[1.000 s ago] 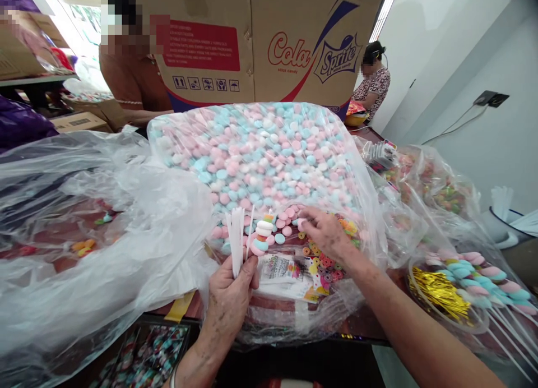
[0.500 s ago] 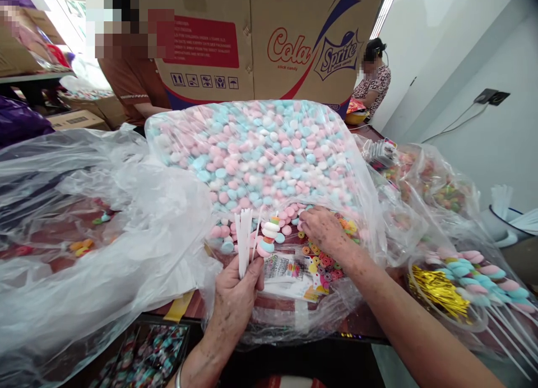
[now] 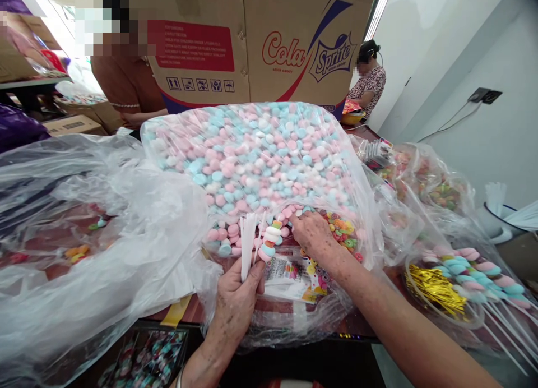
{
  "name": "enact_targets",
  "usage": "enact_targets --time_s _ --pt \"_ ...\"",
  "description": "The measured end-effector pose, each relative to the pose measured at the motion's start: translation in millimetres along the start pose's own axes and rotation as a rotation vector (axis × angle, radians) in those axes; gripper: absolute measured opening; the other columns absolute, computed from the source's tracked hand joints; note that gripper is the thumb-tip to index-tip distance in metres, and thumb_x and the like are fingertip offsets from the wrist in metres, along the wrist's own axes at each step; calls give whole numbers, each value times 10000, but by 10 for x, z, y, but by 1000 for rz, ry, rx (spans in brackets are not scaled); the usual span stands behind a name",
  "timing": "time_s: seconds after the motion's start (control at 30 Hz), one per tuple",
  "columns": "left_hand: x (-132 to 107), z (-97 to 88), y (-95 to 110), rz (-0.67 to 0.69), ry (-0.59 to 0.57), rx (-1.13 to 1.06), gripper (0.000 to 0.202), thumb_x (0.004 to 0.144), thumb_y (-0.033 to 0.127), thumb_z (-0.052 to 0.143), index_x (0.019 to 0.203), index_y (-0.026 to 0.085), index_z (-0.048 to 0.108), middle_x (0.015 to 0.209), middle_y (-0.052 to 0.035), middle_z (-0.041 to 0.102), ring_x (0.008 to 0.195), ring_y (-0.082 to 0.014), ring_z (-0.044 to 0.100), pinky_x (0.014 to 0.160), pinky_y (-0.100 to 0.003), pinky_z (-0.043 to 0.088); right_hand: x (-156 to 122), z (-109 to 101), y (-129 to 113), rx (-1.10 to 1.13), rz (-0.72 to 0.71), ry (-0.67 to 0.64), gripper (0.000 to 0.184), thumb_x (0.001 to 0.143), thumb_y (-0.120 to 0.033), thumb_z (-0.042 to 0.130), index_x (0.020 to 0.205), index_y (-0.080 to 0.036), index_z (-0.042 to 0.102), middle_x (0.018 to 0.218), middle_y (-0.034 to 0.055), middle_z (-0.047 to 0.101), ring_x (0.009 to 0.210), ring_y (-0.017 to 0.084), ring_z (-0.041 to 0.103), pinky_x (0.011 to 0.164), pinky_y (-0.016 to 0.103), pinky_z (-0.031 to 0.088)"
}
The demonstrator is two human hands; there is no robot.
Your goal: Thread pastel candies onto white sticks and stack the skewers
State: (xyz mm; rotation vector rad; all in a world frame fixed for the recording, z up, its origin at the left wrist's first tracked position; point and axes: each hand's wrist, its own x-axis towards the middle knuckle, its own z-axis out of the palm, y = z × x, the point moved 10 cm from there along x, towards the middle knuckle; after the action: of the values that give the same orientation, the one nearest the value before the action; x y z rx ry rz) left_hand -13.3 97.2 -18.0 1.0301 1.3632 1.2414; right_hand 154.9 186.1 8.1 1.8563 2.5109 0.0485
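Note:
My left hand [image 3: 237, 295] is closed around a bunch of white sticks [image 3: 247, 239] and one candy skewer [image 3: 272, 239]. The skewer carries pink, blue, white and orange sweets stacked on its stick. Among loose pink, white and blue candies at the mouth of a big clear bag of candies [image 3: 260, 158], my right hand [image 3: 313, 234] has its fingers curled down. What its fingertips hold, if anything, is hidden. Colourful gummy rings [image 3: 342, 231] lie just beyond that hand. Below it is a printed wrapper [image 3: 290, 276] under clear plastic.
A large cardboard box [image 3: 252, 51] stands behind the bag. Finished candy skewers [image 3: 483, 276] and a tub of gold ties [image 3: 437, 292] sit at right. Crumpled clear plastic [image 3: 126, 231] spreads at left. Below is a bin of wrapped sweets [image 3: 143, 354]. Two people are beyond the box.
My right hand has shifted left, from beside the gummy rings to the pink candies. My left hand stays nearly still with the sticks and skewer. The view has turned slightly.

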Motion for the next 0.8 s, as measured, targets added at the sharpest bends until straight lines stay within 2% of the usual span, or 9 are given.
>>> enact_targets --time_s 0.1,0.17,0.23,0.3,0.37,0.43,0.57,0.8 --pt "-9 13 66 8 -14 36 277 733 436 758 624 189 693 429 39 477 438 -122 420 406 -215 301 -3 -42 122 122 112 39 327 864 -91 476 1125 -124 670 1046 202 714 1018 307 635 853 382 455" --pt "-9 8 93 18 -23 58 267 727 435 760 634 189 710 424 40 472 453 -132 428 419 -219 311 -39 -102 265 301 186 81 310 825 -126 532 1104 -142 667 991 154 726 950 283 650 806 363 466" --pt "-7 14 99 34 -48 89 263 738 432 747 645 187 722 434 36 480 468 -137 426 434 -225 309 -88 -160 401 630 218 134 228 790 -197 585 1003 -173 662 884 75 724 835 237 654 728 330 473" --pt "-5 40 89 51 -88 126 266 762 426 723 658 182 730 452 35 481 484 -137 416 454 -229 306 -129 -171 481 1071 211 150 150 755 -283 639 874 -193 626 790 13 701 734 189 644 633 288 464" --pt "-5 70 77 69 -119 157 269 788 427 696 707 176 748 468 40 469 496 -135 403 472 -230 305 -158 -133 481 1459 207 105 204 706 -335 701 810 -197 591 740 -10 691 656 159 641 547 252 435" --pt "-8 106 72 82 -144 183 279 808 432 674 756 172 761 486 42 467 505 -134 396 482 -230 303 -185 -83 451 1683 235 53 262 651 -331 761 795 -193 590 730 -5 701 612 152 650 497 234 415" --pt "-19 171 82 102 -183 224 285 832 432 653 761 175 754 511 39 480 506 -130 384 477 -229 290 -207 -23 403 1817 260 24 285 610 -294 814 797 -178 634 752 -1 717 623 146 672 516 230 470" --pt "-14 171 98 104 -176 246 282 829 424 643 753 177 756 488 30 506 491 -143 417 468 -233 313 -209 9 342 1825 185 12 212 675 -281 812 836 -174 725 856 16 743 719 128 670 612 231 531"
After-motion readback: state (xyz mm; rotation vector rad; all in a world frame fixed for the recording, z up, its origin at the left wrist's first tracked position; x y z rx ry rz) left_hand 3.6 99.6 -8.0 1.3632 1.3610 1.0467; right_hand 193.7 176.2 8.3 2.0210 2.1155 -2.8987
